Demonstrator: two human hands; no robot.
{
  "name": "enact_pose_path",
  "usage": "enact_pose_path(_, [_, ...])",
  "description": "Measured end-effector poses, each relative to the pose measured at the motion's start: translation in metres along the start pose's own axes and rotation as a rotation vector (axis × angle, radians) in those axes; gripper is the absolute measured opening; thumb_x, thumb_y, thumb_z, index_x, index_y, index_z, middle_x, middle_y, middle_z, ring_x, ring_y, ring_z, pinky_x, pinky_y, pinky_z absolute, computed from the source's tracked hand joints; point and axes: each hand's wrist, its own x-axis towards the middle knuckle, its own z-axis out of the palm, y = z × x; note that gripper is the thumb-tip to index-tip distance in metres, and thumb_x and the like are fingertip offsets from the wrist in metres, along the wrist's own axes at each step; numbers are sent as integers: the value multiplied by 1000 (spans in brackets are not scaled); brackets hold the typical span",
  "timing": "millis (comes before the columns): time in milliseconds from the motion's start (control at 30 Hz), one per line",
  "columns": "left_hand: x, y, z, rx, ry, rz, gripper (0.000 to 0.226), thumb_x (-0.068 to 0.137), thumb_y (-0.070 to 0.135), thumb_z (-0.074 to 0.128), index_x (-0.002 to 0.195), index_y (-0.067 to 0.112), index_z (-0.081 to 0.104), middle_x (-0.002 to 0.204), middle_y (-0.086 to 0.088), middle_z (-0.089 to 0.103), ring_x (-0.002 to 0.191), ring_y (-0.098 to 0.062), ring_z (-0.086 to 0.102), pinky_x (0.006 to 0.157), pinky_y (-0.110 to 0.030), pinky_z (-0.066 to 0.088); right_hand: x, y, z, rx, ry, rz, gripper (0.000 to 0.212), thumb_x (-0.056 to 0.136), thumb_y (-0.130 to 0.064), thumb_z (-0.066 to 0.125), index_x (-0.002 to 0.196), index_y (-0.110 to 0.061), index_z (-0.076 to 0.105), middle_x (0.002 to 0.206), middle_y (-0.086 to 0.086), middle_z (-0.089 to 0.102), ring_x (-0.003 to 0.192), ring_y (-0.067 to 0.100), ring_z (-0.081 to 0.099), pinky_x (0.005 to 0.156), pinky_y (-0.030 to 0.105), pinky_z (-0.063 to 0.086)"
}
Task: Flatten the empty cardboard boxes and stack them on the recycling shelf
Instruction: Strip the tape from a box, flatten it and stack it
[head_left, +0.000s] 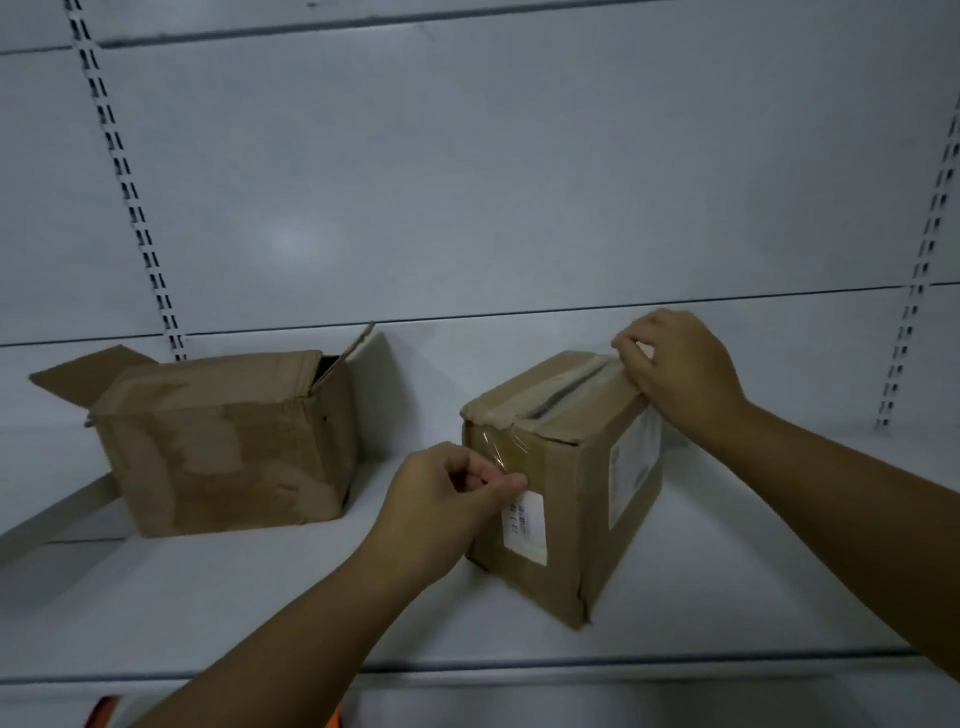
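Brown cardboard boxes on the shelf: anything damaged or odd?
The larger brown cardboard box on the left is crumpled, its surface patchy and torn, flaps splayed. The smaller taped box has a split bottom corner.

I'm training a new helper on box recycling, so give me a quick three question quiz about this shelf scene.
1. True or false: both boxes are already flattened.
2. Which box has its top flaps open: A) left box B) right box?
3. What is the left hand pinching?

Key:
1. False; both stand upright on the shelf.
2. A.
3. Clear tape on the right box, while the right hand holds its top.
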Motion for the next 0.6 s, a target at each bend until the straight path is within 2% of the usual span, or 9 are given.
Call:
enact_pose_path(100, [0,-5,4,80,-3,73,20,82,24,66,62,20,63,57,2,57,51,-1,48,52,-13,43,-11,-17,-8,118,89,-49,24,94,-21,50,97,-9,71,92,9,69,85,26,61,74,34,46])
enact_pose_path(167, [2,-5,4,71,-7,73,21,84,21,64,63,17,63,56,1,56,49,-2,47,51,-12,42,-24,-37,-16,293,109,-95,21,91,-28,53,91,-14,70,83,1,67,79,18,61,71,26,47])
enact_pose_path(233, [6,-4,2,21,-45,29,22,84,20,65,63,13,64,56,3,61,52,-3,52,53,-14,45,-44,-61,-20,420,50,-234,20,82,-39,59,84,-20,65,78,-7,60,76,9,55,70,17,43])
enact_pose_path(267, [9,-4,0,-19,-82,-5,23,84,20,65,63,11,65,56,5,64,55,-6,56,55,-17,46,-54,-69,-19,414,-10,-296,26,75,-44,62,81,-19,62,78,-6,58,76,9,52,70,18,41])
enact_pose_path(333, [14,-2,-5,-73,-162,-52,24,84,18,64,62,11,67,54,5,65,56,-12,58,59,-28,46,-66,-75,-16,338,-126,-350,42,65,-50,67,83,-13,60,83,1,56,77,15,50,72,25,41])
enact_pose_path(433, [20,1,-11,-48,-240,-29,32,85,15,63,53,17,63,46,7,59,47,-6,51,53,-23,42,-63,-73,-20,292,-255,-304,47,60,-46,74,91,-15,55,95,2,53,87,19,49,76,34,45])
enact_pose_path(500, [23,2,-13,-51,-280,-30,32,85,13,62,52,16,62,45,7,58,44,-4,51,51,-20,41,-62,-73,-21,260,-316,-288,50,59,-45,74,97,-21,51,108,0,49,98,17,47,82,38,46])
enact_pose_path(600, [27,5,-20,-188,-366,-84,27,84,5,60,57,4,62,42,1,52,42,-9,50,48,-20,43,-63,-73,-22,230,-389,-282,54,59,-51,70,103,-40,42,126,-15,39,117,7,38,97,41,39])
